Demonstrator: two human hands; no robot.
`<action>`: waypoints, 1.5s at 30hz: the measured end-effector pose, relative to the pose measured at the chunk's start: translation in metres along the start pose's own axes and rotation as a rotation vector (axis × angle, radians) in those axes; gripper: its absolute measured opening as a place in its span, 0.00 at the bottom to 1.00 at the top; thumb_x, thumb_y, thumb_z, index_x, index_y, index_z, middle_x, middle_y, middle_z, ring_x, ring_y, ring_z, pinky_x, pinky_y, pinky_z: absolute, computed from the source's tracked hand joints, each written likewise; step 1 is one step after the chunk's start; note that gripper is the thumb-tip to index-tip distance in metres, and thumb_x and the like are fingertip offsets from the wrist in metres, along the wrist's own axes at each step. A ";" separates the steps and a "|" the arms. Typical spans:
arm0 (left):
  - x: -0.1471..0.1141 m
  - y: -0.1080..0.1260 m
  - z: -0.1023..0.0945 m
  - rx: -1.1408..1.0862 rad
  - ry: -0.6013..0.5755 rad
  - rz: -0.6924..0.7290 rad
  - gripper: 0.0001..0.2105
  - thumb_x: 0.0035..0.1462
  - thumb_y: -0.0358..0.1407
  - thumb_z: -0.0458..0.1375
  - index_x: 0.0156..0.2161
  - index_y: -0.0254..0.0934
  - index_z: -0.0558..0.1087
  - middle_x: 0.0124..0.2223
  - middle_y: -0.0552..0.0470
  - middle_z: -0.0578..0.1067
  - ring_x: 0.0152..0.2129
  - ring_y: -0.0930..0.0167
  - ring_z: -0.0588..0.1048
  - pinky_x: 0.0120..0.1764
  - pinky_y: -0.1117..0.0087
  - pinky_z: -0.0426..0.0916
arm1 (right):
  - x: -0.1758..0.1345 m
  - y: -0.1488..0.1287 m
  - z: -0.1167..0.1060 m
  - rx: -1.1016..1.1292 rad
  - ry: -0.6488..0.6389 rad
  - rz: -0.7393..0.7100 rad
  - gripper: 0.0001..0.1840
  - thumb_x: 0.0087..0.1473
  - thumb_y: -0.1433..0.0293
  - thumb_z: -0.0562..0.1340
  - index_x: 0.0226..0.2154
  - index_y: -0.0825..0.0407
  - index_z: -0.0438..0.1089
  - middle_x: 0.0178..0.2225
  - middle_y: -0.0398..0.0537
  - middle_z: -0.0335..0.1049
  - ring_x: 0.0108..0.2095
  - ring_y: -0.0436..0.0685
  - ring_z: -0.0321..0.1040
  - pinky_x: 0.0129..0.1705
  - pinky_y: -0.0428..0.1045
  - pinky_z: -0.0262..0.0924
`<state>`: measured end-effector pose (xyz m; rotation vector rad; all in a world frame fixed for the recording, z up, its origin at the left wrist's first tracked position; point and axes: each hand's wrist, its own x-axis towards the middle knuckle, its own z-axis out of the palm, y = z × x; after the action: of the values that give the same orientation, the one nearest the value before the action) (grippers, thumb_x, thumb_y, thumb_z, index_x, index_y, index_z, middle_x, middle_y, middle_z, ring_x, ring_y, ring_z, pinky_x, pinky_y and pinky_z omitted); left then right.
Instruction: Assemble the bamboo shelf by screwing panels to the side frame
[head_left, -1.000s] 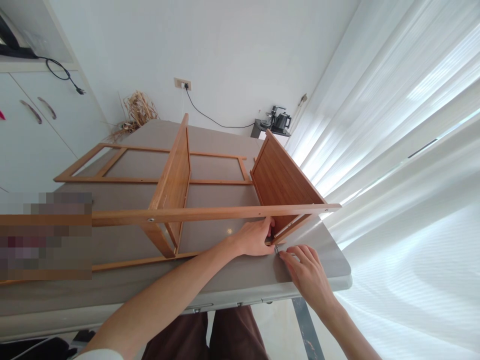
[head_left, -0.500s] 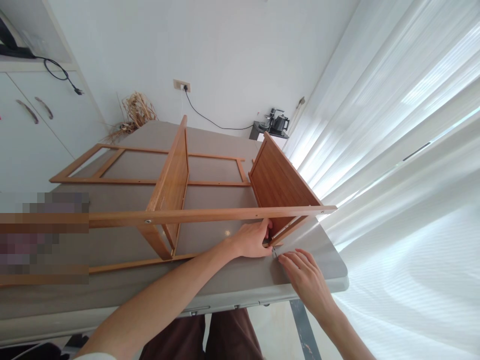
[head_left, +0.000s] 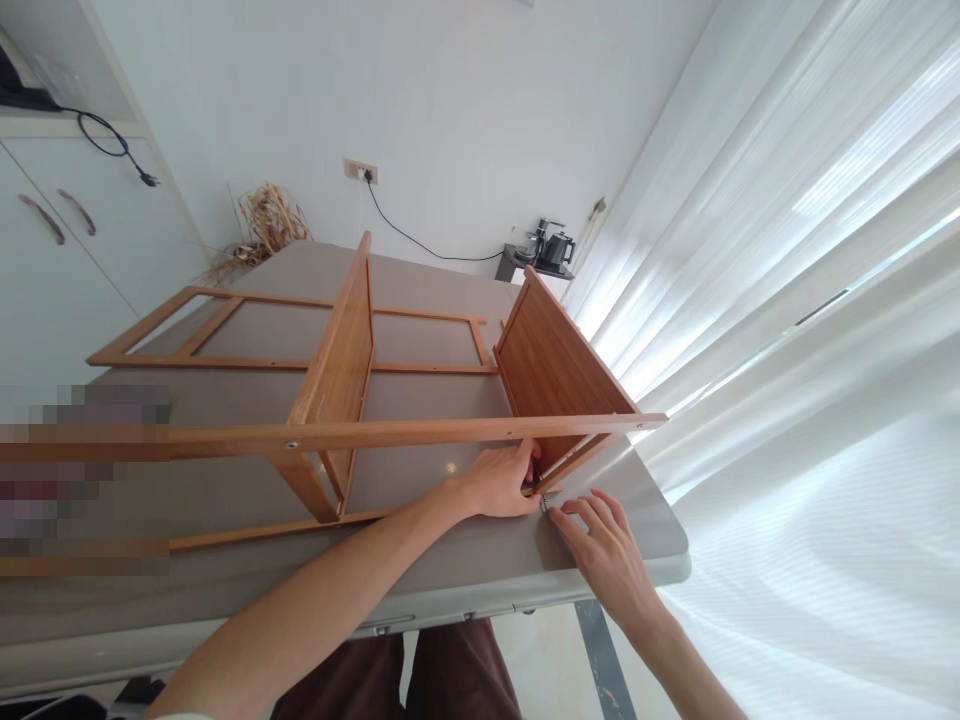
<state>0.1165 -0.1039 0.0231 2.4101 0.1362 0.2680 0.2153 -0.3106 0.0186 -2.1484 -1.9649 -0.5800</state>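
My left hand [head_left: 504,482] reaches under the long upper wooden rail [head_left: 420,430] and is closed around the lower frame corner, where the right-hand wooden panel [head_left: 559,360] meets the bottom rail. Some of its fingers are hidden behind the wood. Just outside that corner is a small, thin metal hex key [head_left: 544,505]. The fingertips of my right hand [head_left: 604,540] pinch its near end, while the other fingers are loosely bent above the tabletop. A second wooden panel [head_left: 352,375] stands upright between the rails farther left.
A loose wooden frame [head_left: 247,362] lies on the grey-topped table [head_left: 637,510] behind the panels. Dried stalks [head_left: 271,218] stand at the back left. An electric kettle [head_left: 559,248] is on a small stand beyond the table. White curtains [head_left: 795,400] hang on the right.
The fingers of my right hand have bent and spread slightly at the hex key. My left hand keeps its hold on the frame corner. The view has shifted a little.
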 end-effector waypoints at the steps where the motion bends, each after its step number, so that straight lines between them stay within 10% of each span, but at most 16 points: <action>1: 0.000 0.000 0.000 0.002 -0.002 0.000 0.23 0.48 0.40 0.61 0.47 0.41 0.57 0.39 0.55 0.76 0.35 0.65 0.77 0.32 0.68 0.65 | 0.000 0.000 0.000 0.002 0.000 -0.002 0.17 0.60 0.82 0.53 0.44 0.50 0.70 0.38 0.47 0.70 0.41 0.55 0.66 0.60 0.61 0.51; 28: -0.002 0.004 -0.005 0.024 -0.033 0.000 0.20 0.50 0.40 0.60 0.45 0.41 0.57 0.40 0.53 0.77 0.37 0.65 0.77 0.32 0.67 0.66 | 0.014 -0.001 -0.016 -0.146 -0.042 -0.096 0.19 0.57 0.84 0.51 0.41 0.51 0.71 0.36 0.50 0.68 0.41 0.58 0.64 0.59 0.64 0.53; 45: -0.001 0.002 -0.003 0.016 -0.009 -0.003 0.22 0.49 0.40 0.61 0.46 0.41 0.57 0.39 0.54 0.77 0.36 0.64 0.77 0.31 0.67 0.65 | 0.009 -0.001 -0.003 0.173 0.029 0.064 0.10 0.64 0.73 0.56 0.40 0.50 0.73 0.35 0.47 0.72 0.37 0.54 0.68 0.48 0.53 0.61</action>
<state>0.1149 -0.1038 0.0260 2.4268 0.1388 0.2556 0.2145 -0.3033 0.0244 -2.0769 -1.8506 -0.4116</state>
